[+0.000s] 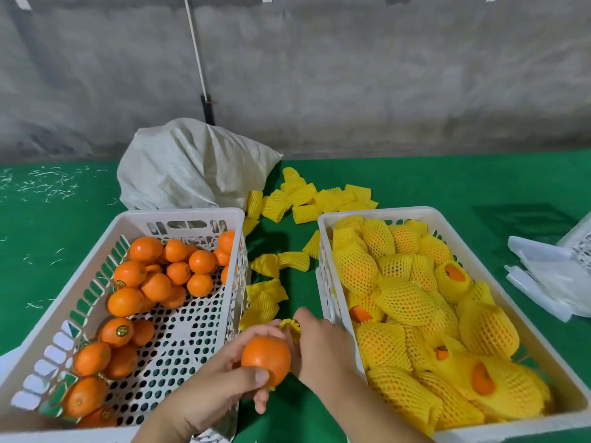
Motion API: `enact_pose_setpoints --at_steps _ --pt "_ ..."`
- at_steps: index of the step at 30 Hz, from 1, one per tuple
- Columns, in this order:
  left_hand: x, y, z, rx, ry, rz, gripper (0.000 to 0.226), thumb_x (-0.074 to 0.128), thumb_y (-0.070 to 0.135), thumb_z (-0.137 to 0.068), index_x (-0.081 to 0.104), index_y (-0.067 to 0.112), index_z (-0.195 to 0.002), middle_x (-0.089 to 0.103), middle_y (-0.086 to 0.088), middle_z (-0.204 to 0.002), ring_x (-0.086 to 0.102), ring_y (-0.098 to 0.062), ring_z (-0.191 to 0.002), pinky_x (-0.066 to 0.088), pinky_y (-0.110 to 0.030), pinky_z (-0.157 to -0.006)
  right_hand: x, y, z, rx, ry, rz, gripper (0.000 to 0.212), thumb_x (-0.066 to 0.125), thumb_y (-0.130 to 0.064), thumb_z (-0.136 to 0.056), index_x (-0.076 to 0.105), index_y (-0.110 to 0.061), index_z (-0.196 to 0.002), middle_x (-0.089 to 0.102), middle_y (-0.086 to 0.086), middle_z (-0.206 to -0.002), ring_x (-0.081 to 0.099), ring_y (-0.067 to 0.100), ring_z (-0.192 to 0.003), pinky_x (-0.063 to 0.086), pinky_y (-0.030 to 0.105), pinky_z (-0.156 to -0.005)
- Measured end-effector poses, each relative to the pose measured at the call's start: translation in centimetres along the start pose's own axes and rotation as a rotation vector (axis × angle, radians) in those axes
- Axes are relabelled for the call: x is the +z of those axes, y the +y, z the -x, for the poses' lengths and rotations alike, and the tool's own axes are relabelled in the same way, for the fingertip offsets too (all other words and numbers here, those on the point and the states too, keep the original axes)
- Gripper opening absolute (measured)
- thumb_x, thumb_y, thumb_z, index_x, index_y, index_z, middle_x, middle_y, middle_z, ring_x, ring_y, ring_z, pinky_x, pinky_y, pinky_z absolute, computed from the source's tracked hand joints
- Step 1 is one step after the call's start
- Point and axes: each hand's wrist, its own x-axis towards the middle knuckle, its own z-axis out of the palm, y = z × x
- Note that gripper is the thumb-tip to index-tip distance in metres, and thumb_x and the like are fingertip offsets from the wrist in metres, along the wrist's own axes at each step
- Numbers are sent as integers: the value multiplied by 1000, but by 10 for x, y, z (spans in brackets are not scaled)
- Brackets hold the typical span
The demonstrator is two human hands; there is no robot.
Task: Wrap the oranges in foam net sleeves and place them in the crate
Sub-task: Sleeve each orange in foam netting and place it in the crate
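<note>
My left hand (224, 383) grips a bare orange (265, 358) between the two crates, thumb across its front. My right hand (319, 346) pinches a yellow foam net sleeve (292, 327) bunched against the far side of that orange. The left white crate (179, 215) holds several bare oranges (153, 282). In the right white crate (377, 212) lie several oranges wrapped in yellow sleeves (409, 302).
Loose yellow sleeves (307, 196) lie scattered on the green table (48, 235) between and behind the crates. A white cloth sack (192, 167) sits behind the left crate. White plastic pieces (550, 273) lie at the right edge. A grey wall stands behind.
</note>
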Motion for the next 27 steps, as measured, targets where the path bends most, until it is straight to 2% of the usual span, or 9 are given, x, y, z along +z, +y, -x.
enact_pose_setpoints --at_steps 3,5,8,12,16,18,21,24,27 --pt "9 -1 -3 -39 12 -185 60 88 19 -78 68 27 -134 34 11 -160 68 -34 -79 59 -36 -72 3 5 -4 24 -42 -219 26 57 -43 -96 36 -42 -112 61 -10 -77 65 15 -76 48 33 -63" --pt "13 -3 -4 -29 102 -187 61 89 22 -75 71 32 -132 46 5 -154 69 -35 -75 61 -39 -72 5 6 -6 79 -38 -481 27 60 -41 -99 40 -47 -115 61 -16 -86 64 6 -86 54 32 -73" --pt "19 -3 -7 32 319 -314 65 87 35 -72 66 42 -132 68 -10 -121 72 -28 -72 64 -43 -74 10 10 -11 80 28 -712 29 65 -32 -98 50 -45 -119 66 -16 -104 64 3 -100 57 34 -86" --pt "15 -2 -11 175 362 -754 66 81 51 -75 47 54 -132 57 29 -116 69 -9 -97 59 -26 -74 11 8 -10 36 10 -830 40 71 -24 -94 46 -45 -117 67 -13 -96 67 5 -91 57 26 -79" --pt "5 -5 -15 208 294 -707 78 83 47 -81 40 47 -146 52 32 -120 67 -10 -104 62 -32 -80 11 8 -10 41 30 -776 21 70 -32 -95 50 -38 -97 62 -13 -82 62 5 -78 52 23 -69" --pt "5 -6 -17 239 310 -722 87 81 53 -83 32 50 -155 48 36 -131 63 -3 -116 59 -25 -89 8 8 -9 38 30 -802 14 69 -33 -96 56 -36 -93 63 -15 -83 62 4 -78 52 23 -70" --pt "12 -8 -16 275 419 -800 91 79 65 -81 27 54 -155 34 43 -139 48 11 -129 48 -10 -97 1 5 -6 25 12 -849 17 69 -27 -98 61 -42 -103 68 -18 -99 65 1 -96 57 25 -85" --pt "17 -8 -16 289 475 -772 74 80 54 -87 33 53 -143 34 29 -137 49 4 -126 49 -14 -95 -3 0 -1 -38 75 -801 21 68 -22 -98 64 -39 -110 66 -17 -109 63 0 -105 54 21 -89" --pt "20 1 -12 264 432 -560 61 68 40 -89 35 53 -138 40 10 -136 52 -7 -125 50 -24 -100 -10 -8 2 -101 172 -731 20 66 -16 -99 67 -30 -112 63 -17 -112 59 -3 -110 50 15 -91"
